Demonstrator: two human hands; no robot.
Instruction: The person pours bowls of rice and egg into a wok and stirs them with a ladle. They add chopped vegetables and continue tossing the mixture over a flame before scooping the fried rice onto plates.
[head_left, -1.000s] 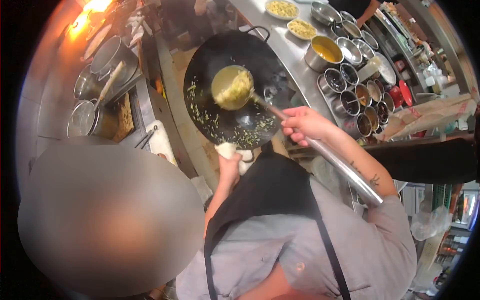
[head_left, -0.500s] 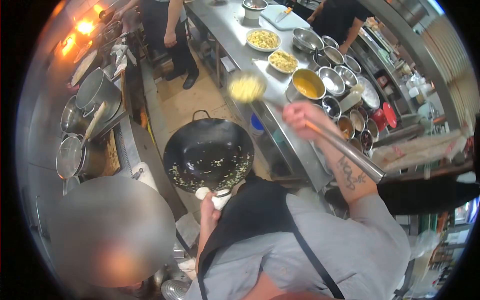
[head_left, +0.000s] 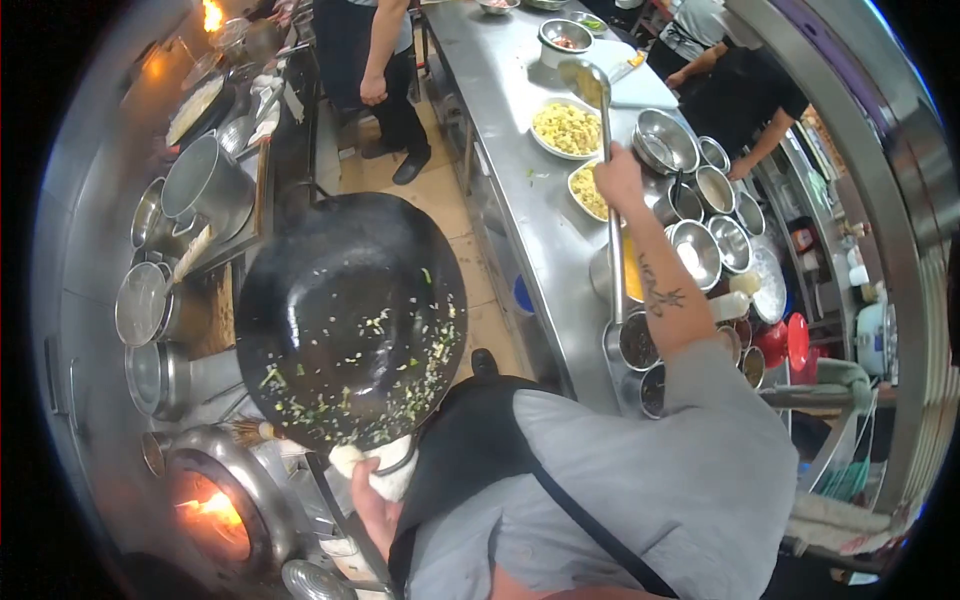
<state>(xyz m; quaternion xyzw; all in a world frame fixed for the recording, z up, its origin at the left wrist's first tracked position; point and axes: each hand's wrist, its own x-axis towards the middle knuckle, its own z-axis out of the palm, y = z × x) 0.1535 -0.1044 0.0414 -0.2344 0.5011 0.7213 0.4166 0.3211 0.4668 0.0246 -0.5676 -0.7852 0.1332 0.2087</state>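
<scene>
My left hand [head_left: 375,505] is closed around the wok's handle, with a folded white cloth [head_left: 393,478] in its grip. The black wok [head_left: 350,270] is tilted toward me, and chopped green and pale bits cling to its lower inside. My right hand [head_left: 621,183] grips the long metal handle of a ladle [head_left: 588,82], held above the steel counter. The ladle's bowl shows yellowish residue. Below it sits a white plate heaped with yellow food [head_left: 567,128]. A second plate of yellow food [head_left: 587,190] is partly hidden behind my right hand.
A lit burner [head_left: 210,515] glows at lower left. Pots [head_left: 207,185] and a strainer [head_left: 142,305] line the stove side. Steel bowls [head_left: 667,142] crowd the counter's right part, near a pot of orange liquid [head_left: 632,270]. One person [head_left: 375,70] stands ahead, another [head_left: 750,90] across the counter.
The wok has moved left, nearer the burner, and looks larger. My right hand has carried the ladle forward over the plates; its yellow heap no longer shows. The burner flame is now clearly visible.
</scene>
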